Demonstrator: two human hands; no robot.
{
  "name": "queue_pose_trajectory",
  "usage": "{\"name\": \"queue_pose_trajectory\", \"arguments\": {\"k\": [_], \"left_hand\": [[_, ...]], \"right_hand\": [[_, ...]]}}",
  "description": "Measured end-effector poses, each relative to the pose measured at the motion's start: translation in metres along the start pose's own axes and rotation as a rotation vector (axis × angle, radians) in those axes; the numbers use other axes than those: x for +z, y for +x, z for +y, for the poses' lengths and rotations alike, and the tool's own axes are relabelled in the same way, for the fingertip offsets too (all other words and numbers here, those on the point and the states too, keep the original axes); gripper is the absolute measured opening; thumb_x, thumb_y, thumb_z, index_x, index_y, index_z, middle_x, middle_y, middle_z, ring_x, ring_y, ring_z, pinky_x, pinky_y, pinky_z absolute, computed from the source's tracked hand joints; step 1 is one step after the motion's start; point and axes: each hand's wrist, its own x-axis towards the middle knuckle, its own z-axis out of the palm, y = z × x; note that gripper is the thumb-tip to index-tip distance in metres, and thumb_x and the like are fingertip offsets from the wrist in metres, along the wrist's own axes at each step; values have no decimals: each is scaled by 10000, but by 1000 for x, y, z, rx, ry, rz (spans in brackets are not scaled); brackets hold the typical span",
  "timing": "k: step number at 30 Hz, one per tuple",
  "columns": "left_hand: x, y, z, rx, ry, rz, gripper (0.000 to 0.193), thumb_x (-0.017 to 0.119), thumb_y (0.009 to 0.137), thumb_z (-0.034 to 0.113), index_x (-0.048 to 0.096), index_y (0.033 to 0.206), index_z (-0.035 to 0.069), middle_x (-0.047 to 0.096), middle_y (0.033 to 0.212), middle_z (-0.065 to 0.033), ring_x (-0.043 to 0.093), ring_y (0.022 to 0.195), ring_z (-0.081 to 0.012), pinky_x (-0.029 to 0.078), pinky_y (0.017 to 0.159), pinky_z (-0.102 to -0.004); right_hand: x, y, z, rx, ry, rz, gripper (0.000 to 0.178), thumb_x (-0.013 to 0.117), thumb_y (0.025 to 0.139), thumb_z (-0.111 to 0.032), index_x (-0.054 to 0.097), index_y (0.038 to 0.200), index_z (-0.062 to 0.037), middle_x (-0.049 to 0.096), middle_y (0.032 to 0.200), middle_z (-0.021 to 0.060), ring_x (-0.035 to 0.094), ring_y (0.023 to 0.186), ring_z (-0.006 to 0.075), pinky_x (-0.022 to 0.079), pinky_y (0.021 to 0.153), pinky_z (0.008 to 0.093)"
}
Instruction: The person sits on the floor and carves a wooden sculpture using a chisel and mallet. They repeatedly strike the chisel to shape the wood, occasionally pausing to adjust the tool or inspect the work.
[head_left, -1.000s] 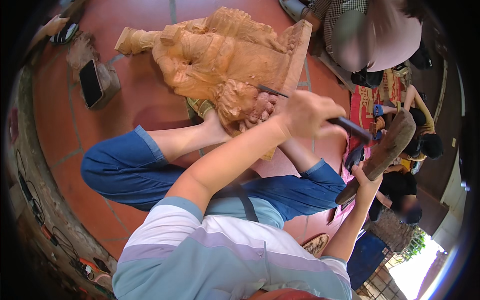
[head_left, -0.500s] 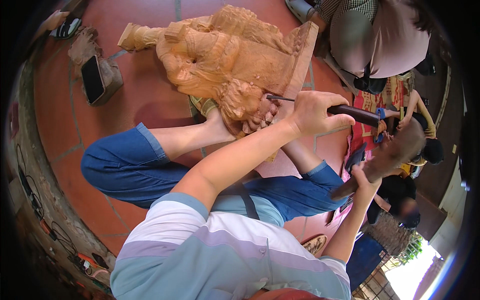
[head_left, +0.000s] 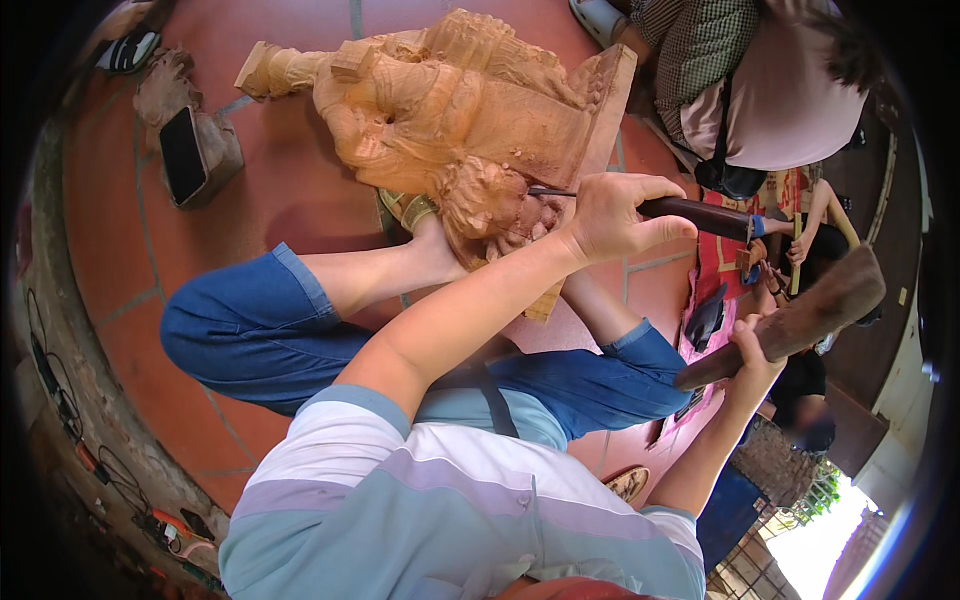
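Note:
A reddish-brown wood carving (head_left: 450,120) with deep relief lies on its side on the floor in front of me. My left hand (head_left: 622,222) is closed round a wood chisel (head_left: 700,215), whose dark handle points right. The thin metal blade reaches left, its tip against the carving's near lower part. Lower right, my right hand (head_left: 757,358) grips a worn wooden mallet (head_left: 825,302). The mallet's broad head is up and right, apart from the chisel handle's end. My bare foot (head_left: 436,250) rests beside the carving's near edge.
A phone (head_left: 182,157) leans on a wood block at the left. A seated person (head_left: 790,90) is at the upper right, and other people work at the far right by a red mat (head_left: 715,258). Cables (head_left: 60,390) run along the left edge of the tiled floor (head_left: 250,190).
The mallet has swung right, away from the chisel, with my right hand. My left hand and the chisel have shifted slightly left. The seated person at the upper right has leaned.

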Motion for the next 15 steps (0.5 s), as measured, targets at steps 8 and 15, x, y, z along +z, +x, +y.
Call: {"name": "queue_pose_trajectory", "arguments": {"k": [8, 15], "left_hand": [[-23, -6, 39, 558, 184, -135, 380, 786, 663, 449, 685, 844, 131, 584, 632, 2, 582, 529, -193, 428, 487, -290], [4, -13, 2, 204, 64, -105, 403, 790, 668, 470, 688, 789, 99, 649, 678, -40, 641, 580, -201, 483, 521, -280]], "right_hand": [[-4, -26, 19, -10, -228, -56, 428, 757, 658, 9, 558, 1036, 2, 578, 816, 17, 550, 735, 104, 449, 700, 244], [14, -29, -4, 20, 76, -22, 419, 714, 683, 86, 526, 1049, 11, 546, 793, 27, 541, 725, 107, 451, 683, 232]]}}
